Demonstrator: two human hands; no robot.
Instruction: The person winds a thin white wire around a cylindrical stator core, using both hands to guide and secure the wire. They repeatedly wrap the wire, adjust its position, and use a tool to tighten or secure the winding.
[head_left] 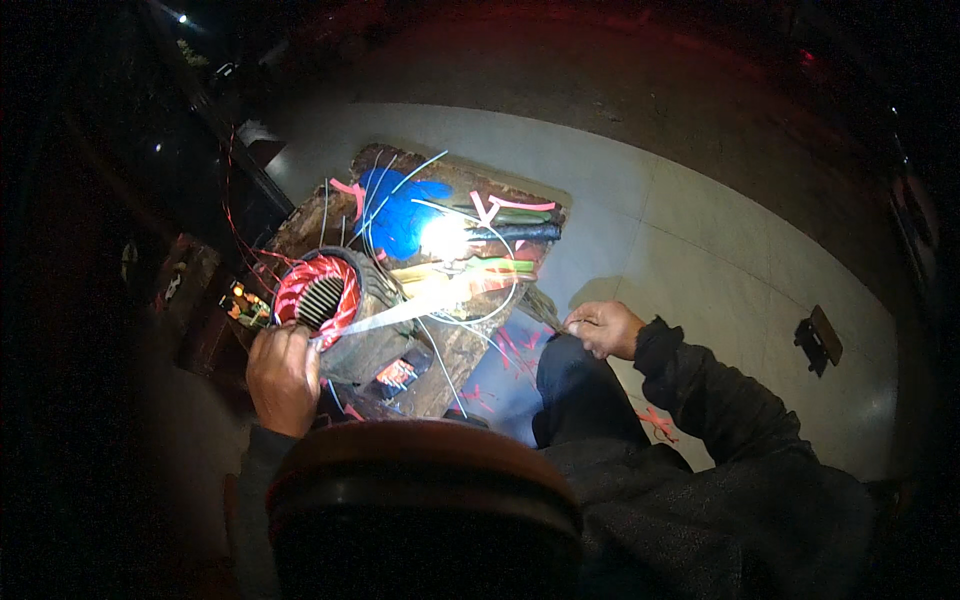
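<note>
A motor stator (372, 290) with red-wrapped windings around a slotted core lies on its side on a worn wooden board (440, 375). My left hand (283, 375) is closed over the near edge of its winding ring. A pale flat strip (385, 318) runs from beside those fingers across the board toward the right, partly washed out by bright light. Off the board's right edge, above my knee, my right hand (605, 329) has thumb and fingertips pinched together. Whatever it pinches is too small to make out.
A blue bundle (395, 212), a black rod-like piece (515, 232) and pink strips (484, 212) lie on the board. Thin pale tubes loop above it. Red scraps (657, 423) are on the tiled floor, with a small dark object (818, 342) at right.
</note>
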